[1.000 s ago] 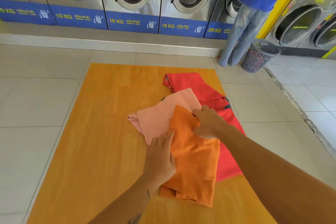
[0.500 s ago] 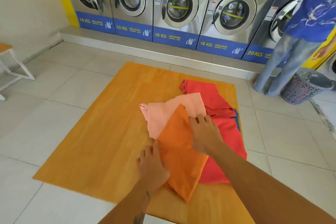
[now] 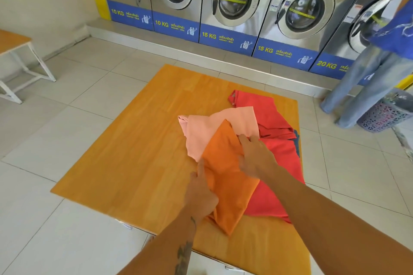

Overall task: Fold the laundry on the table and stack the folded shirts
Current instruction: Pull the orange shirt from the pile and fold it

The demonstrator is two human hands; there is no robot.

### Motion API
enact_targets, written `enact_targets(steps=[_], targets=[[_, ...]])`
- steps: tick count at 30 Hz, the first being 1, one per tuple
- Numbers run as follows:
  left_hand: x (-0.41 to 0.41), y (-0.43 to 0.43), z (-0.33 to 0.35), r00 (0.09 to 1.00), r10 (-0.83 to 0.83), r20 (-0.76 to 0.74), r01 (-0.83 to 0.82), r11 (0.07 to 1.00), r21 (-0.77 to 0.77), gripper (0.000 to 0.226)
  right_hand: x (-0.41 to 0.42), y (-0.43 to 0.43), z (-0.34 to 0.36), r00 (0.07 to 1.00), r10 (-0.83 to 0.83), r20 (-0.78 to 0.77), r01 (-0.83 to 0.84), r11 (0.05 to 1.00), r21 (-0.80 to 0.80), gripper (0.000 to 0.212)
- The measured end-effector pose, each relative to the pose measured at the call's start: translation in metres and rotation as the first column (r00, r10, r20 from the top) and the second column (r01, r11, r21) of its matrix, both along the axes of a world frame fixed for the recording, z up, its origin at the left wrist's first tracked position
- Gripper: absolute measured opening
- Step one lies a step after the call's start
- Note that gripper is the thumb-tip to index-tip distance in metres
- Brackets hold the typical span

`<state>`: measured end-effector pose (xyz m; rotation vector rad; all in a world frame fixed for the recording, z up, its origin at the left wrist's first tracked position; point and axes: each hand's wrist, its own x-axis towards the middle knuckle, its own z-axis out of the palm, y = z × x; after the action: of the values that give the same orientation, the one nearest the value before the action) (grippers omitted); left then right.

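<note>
Orange shirt (image 3: 225, 176) being flattened on table (image 3: 138, 140).
Left hand (image 3: 202, 194) and right hand (image 3: 257, 158) pressed flat, fingers spread, nothing gripped; creases should be smoothed outward before folding.

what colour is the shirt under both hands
Orange shirt, clearest in the head view.

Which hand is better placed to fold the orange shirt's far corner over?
Probably the right hand: its fingertips already sit near the far corner of the orange cotton shirt. The left hand rests flat on the near-left edge, suited to pinning.
</note>
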<state>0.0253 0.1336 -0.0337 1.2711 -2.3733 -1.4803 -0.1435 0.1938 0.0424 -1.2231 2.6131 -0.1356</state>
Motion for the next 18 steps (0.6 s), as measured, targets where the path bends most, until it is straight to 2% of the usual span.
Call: enact_targets(steps=[3, 8, 12, 15, 18], targets=[[0.008, -0.012, 0.008, 0.996, 0.047, -0.070, -0.046, 0.999, 0.015, 0.099, -0.008, -0.005, 0.007, 0.994, -0.043, 0.098, 0.047, 0.998, -0.037, 0.053], [0.027, -0.061, 0.016, 0.995, 0.014, -0.103, -0.028, 0.990, -0.135, 0.086, -0.006, -0.006, 0.009, 0.917, -0.101, 0.386, 0.143, 0.987, -0.080, 0.048], [0.038, -0.091, 0.019, 0.989, 0.052, -0.139, -0.081, 0.973, -0.217, 0.079, 0.014, -0.009, 0.001, 0.883, -0.074, 0.464, 0.201, 0.952, -0.230, 0.056], [0.051, -0.103, 0.013, 0.978, 0.181, -0.101, -0.195, 0.969, -0.153, 0.073, 0.028, -0.015, -0.007, 0.876, -0.072, 0.477, 0.237, 0.926, -0.295, 0.065], [0.059, -0.099, 0.002, 0.967, 0.252, -0.041, -0.254, 0.966, -0.040, 0.073, 0.039, -0.017, -0.015, 0.851, -0.130, 0.509, 0.302, 0.914, -0.271, 0.089]])
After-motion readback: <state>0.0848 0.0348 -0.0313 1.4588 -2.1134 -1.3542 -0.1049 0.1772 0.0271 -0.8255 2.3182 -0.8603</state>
